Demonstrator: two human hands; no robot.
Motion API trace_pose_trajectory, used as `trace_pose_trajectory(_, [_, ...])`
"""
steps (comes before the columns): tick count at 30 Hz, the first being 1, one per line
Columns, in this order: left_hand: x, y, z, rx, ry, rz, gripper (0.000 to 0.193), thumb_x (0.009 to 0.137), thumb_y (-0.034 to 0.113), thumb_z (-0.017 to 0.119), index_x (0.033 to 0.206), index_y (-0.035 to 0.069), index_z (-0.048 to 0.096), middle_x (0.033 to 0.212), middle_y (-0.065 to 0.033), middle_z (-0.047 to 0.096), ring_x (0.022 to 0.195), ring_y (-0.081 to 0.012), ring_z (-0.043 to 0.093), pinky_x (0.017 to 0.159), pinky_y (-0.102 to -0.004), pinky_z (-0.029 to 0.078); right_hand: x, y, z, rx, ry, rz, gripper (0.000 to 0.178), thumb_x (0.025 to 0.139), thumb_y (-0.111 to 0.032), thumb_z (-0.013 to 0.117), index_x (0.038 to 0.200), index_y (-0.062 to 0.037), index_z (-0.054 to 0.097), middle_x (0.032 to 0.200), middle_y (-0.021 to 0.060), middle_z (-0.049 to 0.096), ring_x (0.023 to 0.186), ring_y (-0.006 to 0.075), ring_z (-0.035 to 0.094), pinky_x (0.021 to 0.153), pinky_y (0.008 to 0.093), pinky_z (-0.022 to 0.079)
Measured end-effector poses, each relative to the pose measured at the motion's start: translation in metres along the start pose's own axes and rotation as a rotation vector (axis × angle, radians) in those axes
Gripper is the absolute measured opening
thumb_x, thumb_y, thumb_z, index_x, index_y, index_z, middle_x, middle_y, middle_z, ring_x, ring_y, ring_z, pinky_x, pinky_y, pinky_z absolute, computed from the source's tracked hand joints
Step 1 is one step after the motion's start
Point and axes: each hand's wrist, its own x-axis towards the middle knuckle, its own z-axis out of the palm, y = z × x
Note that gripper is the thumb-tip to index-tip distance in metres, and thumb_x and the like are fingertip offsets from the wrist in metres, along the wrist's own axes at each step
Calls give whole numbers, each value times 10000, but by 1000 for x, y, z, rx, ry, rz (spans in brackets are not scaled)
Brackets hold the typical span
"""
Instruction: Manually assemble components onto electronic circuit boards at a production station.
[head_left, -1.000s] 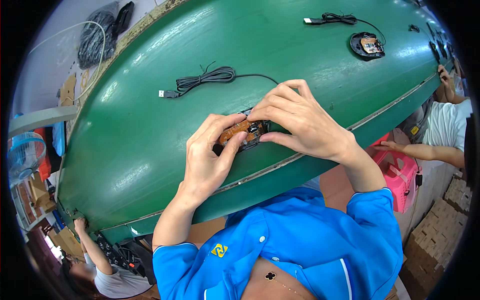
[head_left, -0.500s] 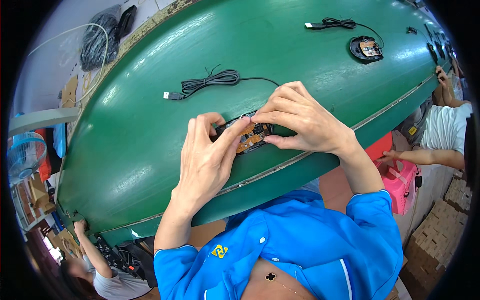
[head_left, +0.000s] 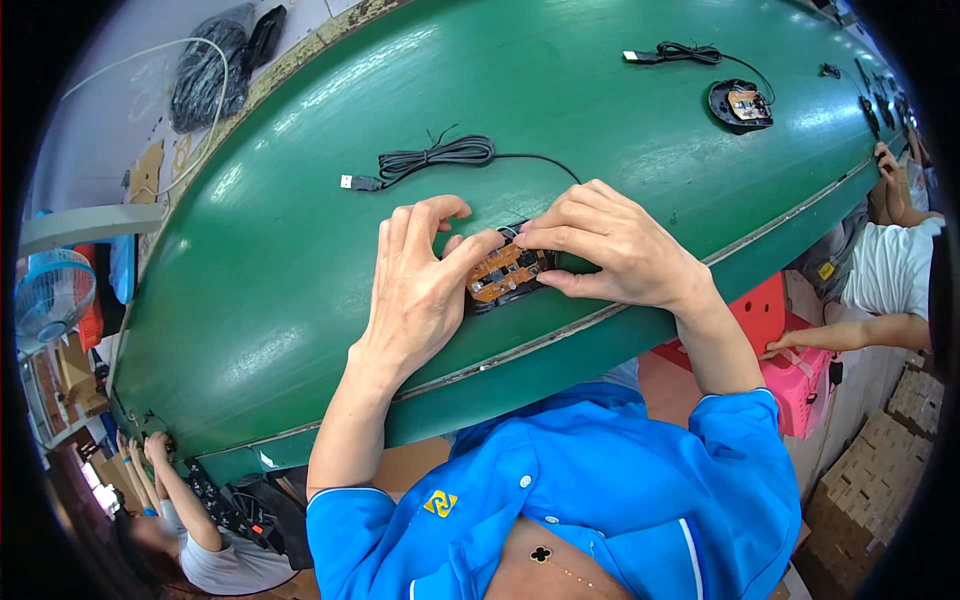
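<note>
**Both hands at work on an orange circuit board (head_left: 490, 284) over a green worktop (head_left: 260, 300)**

The circuit board sits in a black housing (head_left: 512, 299) at the worktop's near edge, between the hands; take it as the centre of the clock.

The left hand (head_left: 405, 270) comes in from 9 o'clock, half open: its thumb reaches to the board's far edge beside a thin pale wire (head_left: 513, 229), while the curled forefinger stands apart from the thumb. Whether its other fingers grip the housing, I cannot tell.

The right hand (head_left: 615, 250), at 3 o'clock, is nearly closed, forefinger and thumb set on opposite sides of the housing's right end.

At 11 o'clock lies a tied black cable (head_left: 440, 155), one strand running to the right hand, its metal-tipped plug (head_left: 360, 183) at 10 o'clock. Farther out at 2 o'clock rests an open mouse shell (head_left: 726, 112) with a second board (head_left: 746, 104) and a coiled lead (head_left: 688, 52). Toward 4 o'clock, beyond the worktop, stands a pink container (head_left: 795, 390); a blue fan (head_left: 52, 300) is at 9 o'clock.
</note>
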Motion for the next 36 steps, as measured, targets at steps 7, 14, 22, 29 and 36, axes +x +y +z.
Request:
trace_pose_trajectory(7, [-2,2,2,-153,72,-87,214,807,32,697,1015,79,686,1172,-120,555,965,-261,495,864,-370,421,-7,-2,-6,95,11,59,421,747,-63,807,1157,-66,711,1128,52,726,927,225,660,878,337,540])
trace_pose_trajectory(14, [-9,5,2,-117,120,-85,184,789,63,758,956,83,683,1171,-98,558,985,-264,491,874,-374,406,-13,-4,-11,324,34,237,460,725,-11,815,1172,-27,711,1188,109,733,1045,267,699,956,362,558])
trace_pose_trajectory(22, [-9,5,13,-66,159,-107,171,783,77,769,930,83,683,1162,-88,557,1014,-262,482,861,-372,394,-8,-4,-11,350,28,289,435,756,-23,810,1179,-27,703,1149,97,738,977,252,701,861,345,569])
trace_pose_trajectory(29, [-18,-2,10,-196,133,-144,152,777,95,773,889,68,673,1159,-85,553,1049,-261,469,867,-372,384,1,-8,-6,330,25,284,441,756,-25,814,1183,-17,701,1149,106,738,970,253,704,860,349,570])
trace_pose_trajectory(36, [-14,-3,0,-95,77,-97,143,782,99,774,878,62,675,1179,-80,555,1068,-263,467,890,-375,382,-1,-10,-6,329,32,327,442,750,-19,814,1177,-15,705,1152,117,739,986,254,703,902,358,556])
